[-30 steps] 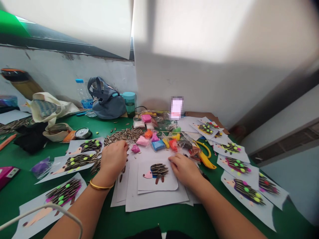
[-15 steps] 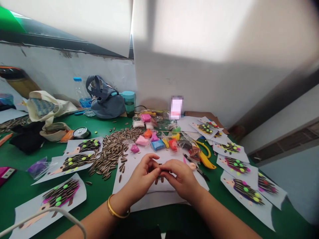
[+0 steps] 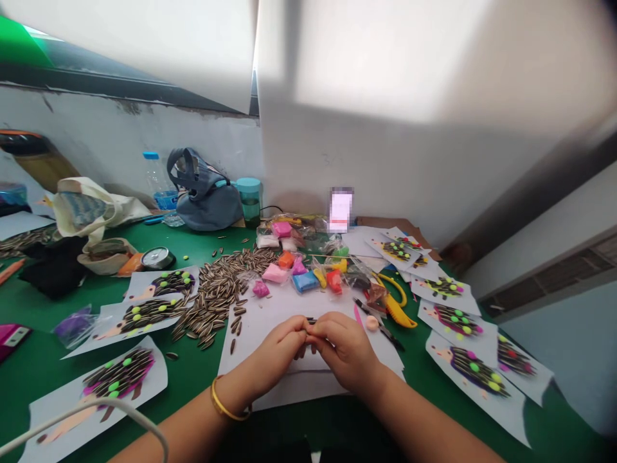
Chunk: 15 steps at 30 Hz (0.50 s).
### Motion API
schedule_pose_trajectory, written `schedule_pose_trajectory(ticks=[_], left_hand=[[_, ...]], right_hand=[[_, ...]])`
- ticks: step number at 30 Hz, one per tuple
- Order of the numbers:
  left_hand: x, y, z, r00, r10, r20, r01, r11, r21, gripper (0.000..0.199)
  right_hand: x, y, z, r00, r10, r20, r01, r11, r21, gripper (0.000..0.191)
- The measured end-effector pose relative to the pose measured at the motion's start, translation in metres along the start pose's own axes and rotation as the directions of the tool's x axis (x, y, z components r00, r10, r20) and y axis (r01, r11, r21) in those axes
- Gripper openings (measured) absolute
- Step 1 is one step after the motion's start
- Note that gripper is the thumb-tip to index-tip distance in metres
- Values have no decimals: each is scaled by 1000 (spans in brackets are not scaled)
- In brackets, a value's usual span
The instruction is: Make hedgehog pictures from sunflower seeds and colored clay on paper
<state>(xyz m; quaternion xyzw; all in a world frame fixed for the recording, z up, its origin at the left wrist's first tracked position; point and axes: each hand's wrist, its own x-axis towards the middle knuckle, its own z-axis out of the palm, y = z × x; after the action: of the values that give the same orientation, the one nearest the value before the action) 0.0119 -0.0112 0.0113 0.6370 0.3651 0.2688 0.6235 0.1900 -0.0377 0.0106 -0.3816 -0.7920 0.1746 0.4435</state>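
My left hand (image 3: 282, 352), below a gold bangle (image 3: 225, 400), has its fingers closed, the tips meeting those of my right hand (image 3: 343, 347). The right fingers are pinched too. What lies between the fingertips is too small and hidden to name. Dark bits show just above and below them, over the white paper (image 3: 270, 321). Left of the paper is a heap of striped sunflower seeds (image 3: 212, 299), with a few seeds on the paper's left edge. Beyond my hands sit bags of coloured clay, among them blue (image 3: 305, 281) and red (image 3: 334, 280).
Hedgehog pictures with seed spines lie at left (image 3: 116, 392) and right (image 3: 475, 379) on the green table (image 3: 193, 360). Yellow-handled scissors (image 3: 400, 312) and a black pen-like tool (image 3: 391, 336) are right of centre. A blue bag (image 3: 207, 202), cup (image 3: 249, 200) and phone (image 3: 340, 211) stand behind.
My left hand has lowered slightly and its raised fingers have curled down towards the other hand. My right hand has shifted down a little. The fingertips remain together.
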Motion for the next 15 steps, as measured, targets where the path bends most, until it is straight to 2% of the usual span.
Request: schedule_pose_trajectory(ticks=[10,15], left_hand=[[0,11,2,995,6,-97,-7,1000,-7,7],[2,8,2,991,57,-122,-47,995,83,11]], right_hand=[[0,-1,10,1000,-19,-25,17,998,-59,11],[3,-3,10,996,88,-26,-88,996,21,17]])
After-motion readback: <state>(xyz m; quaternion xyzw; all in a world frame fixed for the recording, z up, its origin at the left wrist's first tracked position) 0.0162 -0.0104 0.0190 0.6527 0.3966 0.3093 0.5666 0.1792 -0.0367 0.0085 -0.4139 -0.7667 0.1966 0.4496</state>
